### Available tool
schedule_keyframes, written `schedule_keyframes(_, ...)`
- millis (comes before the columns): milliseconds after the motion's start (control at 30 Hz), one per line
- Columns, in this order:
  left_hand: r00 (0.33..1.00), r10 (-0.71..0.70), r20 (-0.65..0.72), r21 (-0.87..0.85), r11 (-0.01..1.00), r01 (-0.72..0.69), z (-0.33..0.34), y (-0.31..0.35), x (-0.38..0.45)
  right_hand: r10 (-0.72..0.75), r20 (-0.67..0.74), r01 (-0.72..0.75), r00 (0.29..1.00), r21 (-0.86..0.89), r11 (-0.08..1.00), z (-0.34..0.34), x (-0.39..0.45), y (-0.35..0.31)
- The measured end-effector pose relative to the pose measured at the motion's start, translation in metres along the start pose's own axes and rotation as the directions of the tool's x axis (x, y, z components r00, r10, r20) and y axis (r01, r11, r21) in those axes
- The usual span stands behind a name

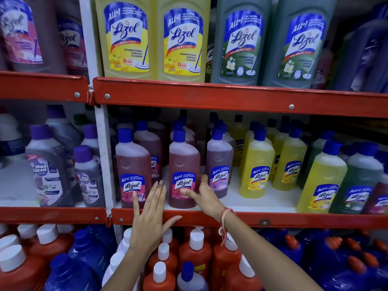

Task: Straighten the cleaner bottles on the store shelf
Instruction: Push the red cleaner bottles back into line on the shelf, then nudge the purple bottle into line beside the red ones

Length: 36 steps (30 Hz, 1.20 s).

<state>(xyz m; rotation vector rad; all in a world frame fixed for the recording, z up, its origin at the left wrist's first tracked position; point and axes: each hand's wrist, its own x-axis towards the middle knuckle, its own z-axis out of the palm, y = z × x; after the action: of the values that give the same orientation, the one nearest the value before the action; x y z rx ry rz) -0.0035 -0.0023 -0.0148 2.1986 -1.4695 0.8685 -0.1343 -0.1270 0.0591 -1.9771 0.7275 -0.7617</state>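
Pink Lizol bottle (pixel 184 175) flanked by open hands
Left hand (pixel 150 215) at 7 o'clock, right hand (pixel 202 195) at 5 o'clock, fingers spread, gripping nothing; label is best turned square.

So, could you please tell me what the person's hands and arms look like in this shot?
Both forearms are bare, with no sleeves in view. The right hand has pinkish-orange threads tied round its wrist, loose ends hanging down. The left hand wears nothing visible and has fairly long nails.
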Motion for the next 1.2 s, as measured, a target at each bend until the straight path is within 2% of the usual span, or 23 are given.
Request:
schedule_keyframes(500, 0.996, -0.019, 0.092, -0.019, 1.000, 0.020, -0.007, 0.011, -0.006, -0.056, 0.030, 0.056, 0.998, -0.011, 0.998, -0.014, -0.029, 0.005)
schedule_keyframes(600, 0.995, -0.016, 0.094, -0.030, 0.999, 0.019, -0.004, 0.012, -0.008, -0.090, 0.036, 0.089, 0.995, 0.036, 0.995, -0.019, -0.034, 0.009)
schedule_keyframes(667, 0.996, -0.008, 0.093, -0.026, 1.000, 0.010, -0.003, 0.011, -0.008, -0.123, -0.043, 0.127, 0.991, 0.096, 0.987, -0.028, -0.038, 0.013)
schedule_keyframes(733, 0.996, -0.001, 0.089, -0.024, 1.000, 0.003, -0.002, 0.011, -0.008, -0.133, -0.214, 0.162, 0.968, 0.122, 0.979, -0.039, -0.038, 0.022)
schedule_keyframes(800, 0.996, 0.000, 0.085, -0.030, 1.000, 0.003, -0.001, 0.011, -0.008, -0.122, -0.370, 0.154, 0.921, 0.057, 0.986, -0.051, -0.035, 0.029)
schedule_keyframes(867, 0.996, -0.003, 0.084, -0.026, 1.000, 0.006, 0.000, 0.011, -0.008, -0.114, -0.451, 0.102, 0.885, -0.050, 0.993, -0.061, -0.028, 0.033)
schedule_keyframes(933, 0.997, -0.006, 0.077, -0.026, 1.000, 0.008, 0.001, 0.010, -0.008, -0.088, -0.417, 0.079, 0.905, -0.039, 0.996, -0.068, -0.017, 0.036)
schedule_keyframes(1033, 0.997, -0.007, 0.072, -0.025, 1.000, 0.009, 0.003, 0.010, -0.007, -0.017, -0.255, 0.052, 0.967, 0.131, 0.990, -0.074, -0.002, 0.034)
schedule_keyframes(1200, 0.996, -0.013, 0.086, -0.031, 0.999, 0.016, 0.004, 0.009, -0.006, 0.044, -0.127, -0.007, 0.991, 0.276, 0.961, -0.080, 0.013, 0.036)
